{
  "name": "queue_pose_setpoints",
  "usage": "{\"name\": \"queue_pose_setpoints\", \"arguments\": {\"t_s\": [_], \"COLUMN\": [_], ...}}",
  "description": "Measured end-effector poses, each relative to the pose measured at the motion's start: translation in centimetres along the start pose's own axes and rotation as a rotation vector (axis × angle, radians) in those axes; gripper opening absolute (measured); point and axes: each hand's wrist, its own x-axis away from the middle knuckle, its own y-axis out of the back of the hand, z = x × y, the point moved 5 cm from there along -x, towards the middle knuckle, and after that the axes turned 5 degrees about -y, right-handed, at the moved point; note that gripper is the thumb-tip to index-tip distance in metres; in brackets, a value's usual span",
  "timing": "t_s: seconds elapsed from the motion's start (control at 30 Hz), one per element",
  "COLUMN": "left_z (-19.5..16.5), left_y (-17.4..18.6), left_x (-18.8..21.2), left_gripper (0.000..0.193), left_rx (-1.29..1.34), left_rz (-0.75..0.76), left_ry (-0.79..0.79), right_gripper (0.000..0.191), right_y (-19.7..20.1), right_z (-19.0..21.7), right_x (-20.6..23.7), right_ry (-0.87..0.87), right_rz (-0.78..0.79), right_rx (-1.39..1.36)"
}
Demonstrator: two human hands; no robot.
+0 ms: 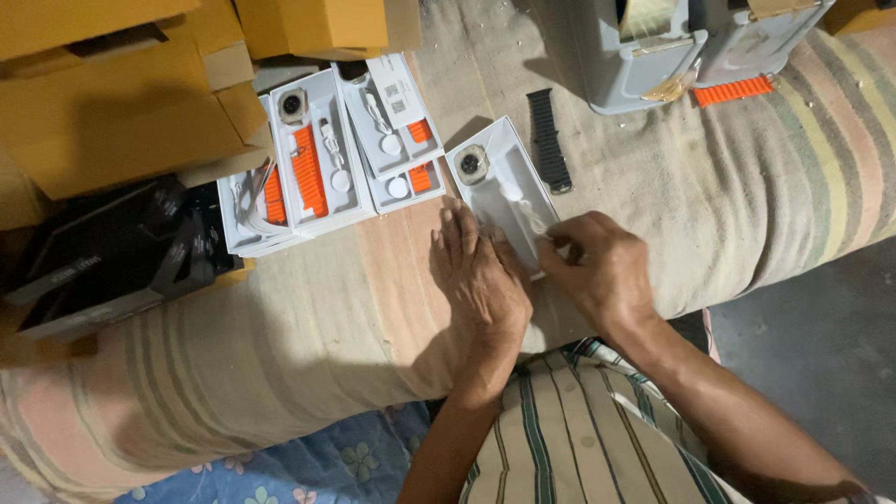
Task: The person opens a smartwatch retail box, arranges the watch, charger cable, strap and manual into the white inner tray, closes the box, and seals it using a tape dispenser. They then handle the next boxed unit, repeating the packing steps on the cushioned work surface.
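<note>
Head view: a person sits at a bed or mattress covered with a striped blanket [308, 317], both bare hands working at one open white tray [504, 187]. The tray lies just beyond the hands, its long axis running from upper left to lower right, tilted toward the right hand. A watch face [471, 163] sits in the tray's far end, away from both hands.

The left hand [478, 271] lies flat with fingers stretched and close together, palm down, pressing on the tray's near left edge; it grips nothing. The right hand [597, 266] is curled, fingertips pinched at the tray's near right corner, apparently holding a thin white cable [532, 219] that lies along the tray's lower half; the grasp itself is partly hidden by the fingers. The right hand is the nearer to the cable, which runs away from it up the tray's long axis toward the watch face.

A black watch strap [548, 140] lies on the blanket just beyond the tray, roughly parallel to it and apart from both hands. To the left, several more white trays [322, 154] with orange straps [306, 170] are stacked in overlapping fashion. Yellow-brown cardboard boxes [112, 93] and a black box [103, 257] fill the far left; grey cases [653, 65] stand at the top right.
</note>
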Motion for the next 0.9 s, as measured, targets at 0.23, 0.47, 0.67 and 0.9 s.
{"name": "queue_pose_setpoints", "arguments": {"t_s": [0.23,0.47,0.67,0.9], "left_z": [0.1,0.1,0.0,-0.4], "left_y": [0.1,0.3,0.2,0.7], "left_x": [0.0,0.0,-0.1,-0.4], "left_gripper": [0.050,0.045,0.042,0.040], "left_rx": [0.029,0.055,0.049,0.004], "left_rz": [-0.012,-0.034,-0.020,0.026], "left_ry": [0.035,0.014,0.014,-0.005], "right_gripper": [0.018,0.022,0.028,0.028], "right_y": [-2.8,-1.6,-2.4,-2.9], "right_z": [1.7,2.1,2.2,0.9], "right_x": [-1.5,-1.8,-2.5,-2.9], "right_ry": [0.195,0.351,0.415,0.372], "right_rz": [0.065,0.130,0.132,0.201], "right_rx": [0.271,0.247,0.372,0.362]}}
